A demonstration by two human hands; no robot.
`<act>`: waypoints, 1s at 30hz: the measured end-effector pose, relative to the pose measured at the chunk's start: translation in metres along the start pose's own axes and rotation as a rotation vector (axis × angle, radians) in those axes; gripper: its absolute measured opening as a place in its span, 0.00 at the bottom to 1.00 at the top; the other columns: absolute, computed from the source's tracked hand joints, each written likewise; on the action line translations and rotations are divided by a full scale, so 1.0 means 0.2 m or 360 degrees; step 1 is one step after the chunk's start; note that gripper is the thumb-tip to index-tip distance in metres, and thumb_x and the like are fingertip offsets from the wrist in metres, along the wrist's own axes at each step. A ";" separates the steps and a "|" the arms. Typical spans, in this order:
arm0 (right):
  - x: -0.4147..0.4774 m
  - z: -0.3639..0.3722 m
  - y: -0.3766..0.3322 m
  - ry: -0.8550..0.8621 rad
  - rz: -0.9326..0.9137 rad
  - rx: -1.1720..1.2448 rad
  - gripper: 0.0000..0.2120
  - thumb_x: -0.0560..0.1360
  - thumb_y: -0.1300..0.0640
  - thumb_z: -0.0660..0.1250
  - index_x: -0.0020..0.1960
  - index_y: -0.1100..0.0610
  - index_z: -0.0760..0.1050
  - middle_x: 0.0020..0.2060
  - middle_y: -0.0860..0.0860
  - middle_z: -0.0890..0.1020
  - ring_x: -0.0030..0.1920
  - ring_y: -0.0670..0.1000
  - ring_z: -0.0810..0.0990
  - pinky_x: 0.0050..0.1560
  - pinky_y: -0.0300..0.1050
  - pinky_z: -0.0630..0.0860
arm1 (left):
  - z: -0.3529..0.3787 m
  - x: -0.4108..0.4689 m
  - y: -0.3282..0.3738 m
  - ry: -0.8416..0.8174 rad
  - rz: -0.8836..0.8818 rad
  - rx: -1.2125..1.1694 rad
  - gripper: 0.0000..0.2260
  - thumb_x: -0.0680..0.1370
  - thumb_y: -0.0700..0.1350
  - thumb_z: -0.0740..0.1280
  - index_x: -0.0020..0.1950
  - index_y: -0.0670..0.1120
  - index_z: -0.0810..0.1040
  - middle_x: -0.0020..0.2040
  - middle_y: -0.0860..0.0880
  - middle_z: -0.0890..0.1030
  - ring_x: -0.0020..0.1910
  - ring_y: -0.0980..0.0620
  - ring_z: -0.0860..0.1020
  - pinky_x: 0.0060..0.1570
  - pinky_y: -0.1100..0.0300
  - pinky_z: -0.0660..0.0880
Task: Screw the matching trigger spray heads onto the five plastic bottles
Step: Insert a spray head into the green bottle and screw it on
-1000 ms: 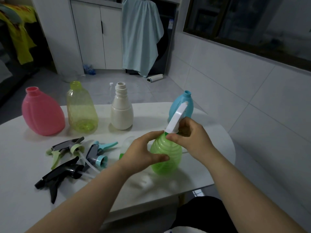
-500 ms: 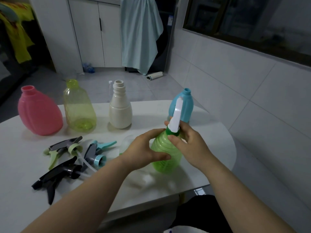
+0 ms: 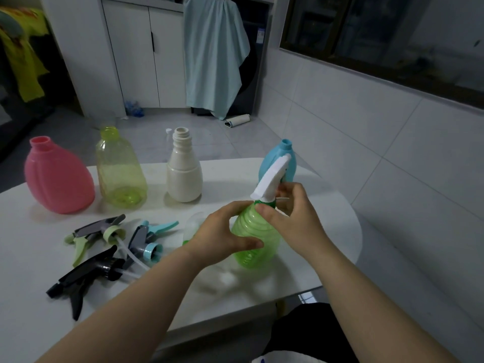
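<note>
A ribbed green bottle (image 3: 258,238) stands on the white table (image 3: 31,258), and my left hand (image 3: 222,235) grips its body. A white spray head (image 3: 271,179) with a green collar sits on its neck; my right hand (image 3: 293,216) pinches that collar. Open-necked bottles stand behind: a pink bottle (image 3: 59,179), a yellow-green bottle (image 3: 119,169), a cream bottle (image 3: 184,171) and a blue bottle (image 3: 289,159), partly hidden by the white head. Loose heads lie at the left: a grey and pale-green head (image 3: 94,231), a grey and blue head (image 3: 149,238) and a black head (image 3: 83,277).
The table's rounded right edge runs close to a white tiled wall (image 3: 392,153). White cupboards (image 3: 146,53) and a hanging pale-blue cloth (image 3: 214,53) stand beyond the table. A small roll (image 3: 237,120) lies on the floor.
The white spray head has turned on the green bottle's neck, its nozzle swinging from upright back to up and right. My right hand's fingers have shifted around the collar. My left hand keeps its grip.
</note>
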State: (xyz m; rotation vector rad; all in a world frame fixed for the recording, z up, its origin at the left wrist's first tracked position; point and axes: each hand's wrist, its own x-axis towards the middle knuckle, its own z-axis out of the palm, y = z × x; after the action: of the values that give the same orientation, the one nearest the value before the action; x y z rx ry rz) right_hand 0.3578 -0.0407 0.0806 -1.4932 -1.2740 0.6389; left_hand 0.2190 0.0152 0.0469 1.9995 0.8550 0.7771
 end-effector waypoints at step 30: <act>0.00 0.02 0.02 0.0169 -0.0286 -0.0036 0.10 0.65 0.61 0.72 0.39 0.49 0.74 0.36 0.41 0.78 0.41 0.41 0.78 0.43 0.25 0.72 | 0.01 0.00 -0.02 0.0036 -0.0018 -0.0077 0.29 0.61 0.45 0.76 0.59 0.53 0.71 0.48 0.62 0.73 0.50 0.60 0.71 0.43 0.85 0.62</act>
State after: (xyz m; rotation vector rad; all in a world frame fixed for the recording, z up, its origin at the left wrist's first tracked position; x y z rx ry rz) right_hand 0.3566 -0.0382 0.0762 -1.3930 -1.3189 0.4234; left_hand 0.2191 0.0162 0.0437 1.9454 0.8524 0.8077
